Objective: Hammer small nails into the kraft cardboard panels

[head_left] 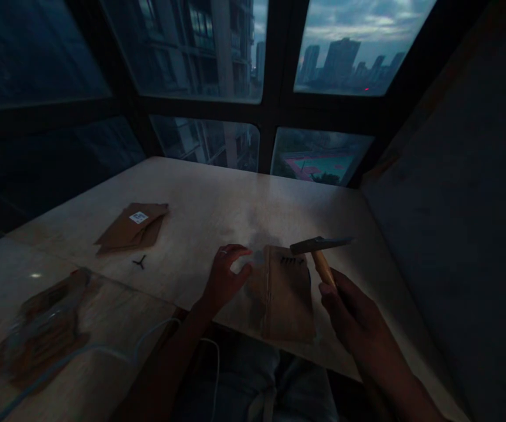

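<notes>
My right hand (pixel 345 305) is wrapped round the wooden handle of a hammer (pixel 321 249), whose dark head is raised above the far right corner of a piece of brown cardboard (pixel 288 305). Along the cardboard's far edge stands a short row of small dark nails or screws (pixel 288 261); the dim light hides which. Left of the cardboard, my left hand (pixel 228 272) hovers near the table with thumb and fingers curved apart, a ring on one finger. Nothing shows between its fingertips.
On the pale table (pixel 217 205) lie folded cardboard pieces (pixel 125 228) with a white label, and some small dark nails or screws (pixel 139 262). A plastic-wrapped brown package (pixel 46 322) and a pale cable (pixel 103 350) are at the left. Windows and a wall (pixel 455 205) border the table.
</notes>
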Demonstrator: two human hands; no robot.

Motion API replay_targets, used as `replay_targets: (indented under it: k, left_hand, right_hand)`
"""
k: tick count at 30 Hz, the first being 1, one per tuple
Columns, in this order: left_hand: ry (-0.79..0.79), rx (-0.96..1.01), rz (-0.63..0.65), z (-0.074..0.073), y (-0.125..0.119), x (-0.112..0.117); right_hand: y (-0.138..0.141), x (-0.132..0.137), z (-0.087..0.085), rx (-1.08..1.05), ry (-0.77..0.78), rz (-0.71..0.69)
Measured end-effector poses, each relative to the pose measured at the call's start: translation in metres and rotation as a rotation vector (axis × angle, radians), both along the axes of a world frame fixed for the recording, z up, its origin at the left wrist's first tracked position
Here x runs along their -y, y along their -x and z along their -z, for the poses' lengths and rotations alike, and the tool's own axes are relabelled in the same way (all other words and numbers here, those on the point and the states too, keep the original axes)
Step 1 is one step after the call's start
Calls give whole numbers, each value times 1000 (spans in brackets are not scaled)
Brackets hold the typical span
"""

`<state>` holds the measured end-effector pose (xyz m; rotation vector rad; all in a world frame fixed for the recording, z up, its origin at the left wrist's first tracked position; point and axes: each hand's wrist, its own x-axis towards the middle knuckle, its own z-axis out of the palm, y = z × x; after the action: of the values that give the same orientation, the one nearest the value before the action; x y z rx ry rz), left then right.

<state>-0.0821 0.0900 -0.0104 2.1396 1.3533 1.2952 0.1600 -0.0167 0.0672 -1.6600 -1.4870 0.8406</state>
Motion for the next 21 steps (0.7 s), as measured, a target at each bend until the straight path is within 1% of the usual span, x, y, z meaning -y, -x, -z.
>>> replay_targets:
  k: [1, 2, 3, 5, 7, 9, 11, 12, 14, 17, 21]
  left_hand:
    - [-1, 14, -63, 3, 8, -3]
    - [13, 35, -154, 6, 18, -7]
    - [45, 58, -269, 8, 30, -11]
    - [159, 100, -555, 12, 59, -19]
    - [279, 51, -805, 14, 89, -21]
    - [359, -85, -948, 14, 118, -17]
    - [420, -268, -1000, 15, 145, -8]
    - [446, -348, -1006, 15, 158, -3]
    - [475, -438, -991, 16, 183, 7]
    - [477, -470, -923, 20, 217, 13]
    - [465, -463, -819, 29, 250, 7]
  right_hand:
    - [0, 2, 1, -4, -8, 7]
    - [0, 3, 3, -9, -23, 10]
    - [0, 4, 4, -13, -43, 12]
    - [0, 6, 7, -21, -64, 5]
    - [2, 6, 9, -34, -52, -2]
    - [5, 6, 10, -56, -37, 1]
    - [8, 6, 10, -79, -35, -4]
    - [9, 7, 9, -85, -31, -14]
    - [11, 8, 8, -83, -6, -48]
    - [10, 11, 7, -59, 10, -78]
    - [5, 16, 13, -10, -1, -79]
